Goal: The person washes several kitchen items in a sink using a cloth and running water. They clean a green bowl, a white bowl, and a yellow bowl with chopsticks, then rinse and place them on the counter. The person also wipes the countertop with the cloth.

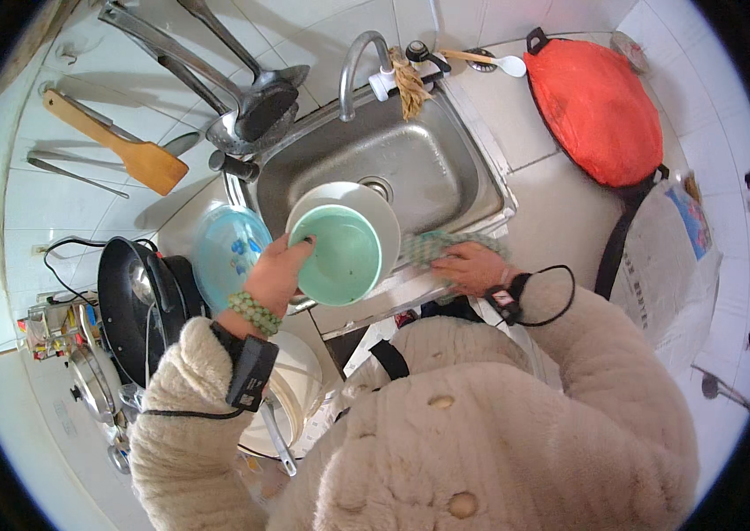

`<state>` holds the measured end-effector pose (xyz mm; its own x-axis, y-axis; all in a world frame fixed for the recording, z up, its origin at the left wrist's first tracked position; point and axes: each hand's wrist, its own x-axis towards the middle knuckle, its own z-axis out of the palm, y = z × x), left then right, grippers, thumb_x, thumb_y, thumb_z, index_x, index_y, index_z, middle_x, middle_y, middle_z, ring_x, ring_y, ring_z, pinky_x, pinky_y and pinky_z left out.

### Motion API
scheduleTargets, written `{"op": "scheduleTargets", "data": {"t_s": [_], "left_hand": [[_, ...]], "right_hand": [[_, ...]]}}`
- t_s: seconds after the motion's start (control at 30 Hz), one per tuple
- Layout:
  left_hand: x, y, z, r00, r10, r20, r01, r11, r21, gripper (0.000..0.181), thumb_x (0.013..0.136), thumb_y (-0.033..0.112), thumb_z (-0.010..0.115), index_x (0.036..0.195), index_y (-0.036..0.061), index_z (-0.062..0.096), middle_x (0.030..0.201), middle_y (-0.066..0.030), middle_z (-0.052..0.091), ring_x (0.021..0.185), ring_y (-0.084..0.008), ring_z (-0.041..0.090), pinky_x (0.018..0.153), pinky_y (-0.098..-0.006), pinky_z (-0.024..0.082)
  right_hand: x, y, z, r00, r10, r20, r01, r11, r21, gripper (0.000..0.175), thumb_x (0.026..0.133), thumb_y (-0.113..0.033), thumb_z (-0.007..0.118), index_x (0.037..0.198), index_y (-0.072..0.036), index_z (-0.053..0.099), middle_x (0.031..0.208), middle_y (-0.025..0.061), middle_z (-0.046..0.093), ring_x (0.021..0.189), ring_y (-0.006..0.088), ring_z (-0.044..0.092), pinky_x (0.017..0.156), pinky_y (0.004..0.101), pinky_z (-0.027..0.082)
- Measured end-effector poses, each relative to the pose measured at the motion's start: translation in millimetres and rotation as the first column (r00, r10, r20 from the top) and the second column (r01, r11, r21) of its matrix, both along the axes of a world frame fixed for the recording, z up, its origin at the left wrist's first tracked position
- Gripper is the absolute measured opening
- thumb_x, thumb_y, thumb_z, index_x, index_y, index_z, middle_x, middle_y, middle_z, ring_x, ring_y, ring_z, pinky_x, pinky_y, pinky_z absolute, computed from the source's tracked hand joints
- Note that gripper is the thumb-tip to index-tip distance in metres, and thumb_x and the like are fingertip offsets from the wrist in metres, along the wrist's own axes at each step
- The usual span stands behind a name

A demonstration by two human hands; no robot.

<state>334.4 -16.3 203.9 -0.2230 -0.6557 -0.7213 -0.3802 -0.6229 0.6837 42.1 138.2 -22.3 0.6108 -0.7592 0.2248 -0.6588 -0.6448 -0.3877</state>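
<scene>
My left hand [274,272] grips a mint-green bowl [341,259] by its left rim, thumb on the inside. Small dark specks show inside this bowl. Right behind it is a wider white dish [389,229]; whether my fingers hold that one too is hidden. Both are over the near left part of a stainless steel sink [438,159], partly covering its drain. At the sink's near edge my right hand [471,269] has its fingers bent over a green-and-white checked cloth [424,247], which lies bunched along the rim.
A curved faucet [351,73] rises behind the sink. Left of it are a blue plastic basin [219,249] and a black pan [124,292]. Ladles [262,106] and a wooden spatula [149,169] hang on the tiles. To the right lie a white spoon [511,65] and a red-covered round object [597,109].
</scene>
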Motion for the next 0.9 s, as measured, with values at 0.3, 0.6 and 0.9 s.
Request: {"op": "scheduleTargets", "data": {"t_s": [0.3,0.6,0.9], "left_hand": [[-105.4,-20.1,-79.4,0.961,0.074,-0.266,-0.045,0.992,0.114,0.030,0.090,0.023,0.055,0.109,-0.0007,0.056,0.095,-0.0090,0.063,0.081,-0.0199,0.065,0.067,-0.0330,0.055],[-282.3,-43.8,-171.8,0.928,-0.081,-0.364,0.125,0.987,0.098,0.040,0.091,0.027,0.051,0.123,0.0028,0.049,0.100,-0.0089,0.060,0.080,-0.0177,0.064,0.063,-0.0341,0.054],[-209.6,-69.8,-133.0,0.876,-0.090,-0.475,0.079,0.996,-0.043,0.030,0.092,0.018,0.051,0.117,0.0019,0.052,0.100,-0.0063,0.061,0.092,-0.0147,0.059,0.077,-0.0276,0.049]], "right_hand": [[-106.1,-3.4,51.4,0.834,-0.549,-0.051,0.546,0.809,0.218,0.022,0.072,-0.017,0.067,0.091,-0.009,0.061,0.095,0.0086,0.059,0.088,0.0297,0.055,0.075,0.0389,0.047],[-99.6,-1.4,91.1,0.748,-0.566,0.346,0.385,0.795,0.469,0.015,0.075,-0.014,0.063,0.086,-0.005,0.060,0.084,0.0145,0.059,0.078,0.0353,0.058,0.069,0.0421,0.048],[-73.0,-60.7,105.3,0.537,-0.709,0.457,0.420,0.694,0.585,0.019,0.080,-0.010,0.060,0.097,-0.002,0.059,0.094,0.0160,0.062,0.088,0.0332,0.061,0.077,0.0375,0.047]]}}
